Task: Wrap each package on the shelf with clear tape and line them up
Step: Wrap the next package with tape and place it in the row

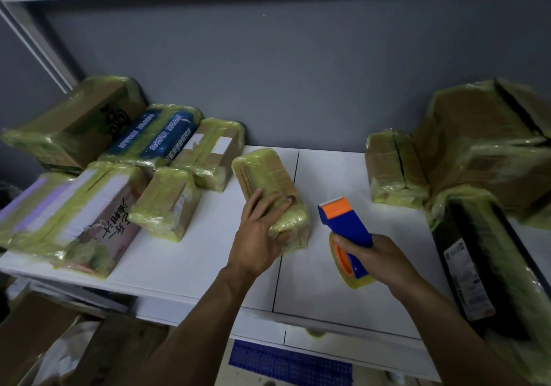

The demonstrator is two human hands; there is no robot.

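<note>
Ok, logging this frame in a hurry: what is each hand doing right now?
Left hand: open, fingers laid flat on the tape-wrapped package in the middle.
Right hand: closed around the blue and orange tape dispenser.

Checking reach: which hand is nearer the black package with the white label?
Right. The right hand, gripping the tape dispenser, is just left of the black package; the left hand is farther left, resting on a small wrapped package.
</note>
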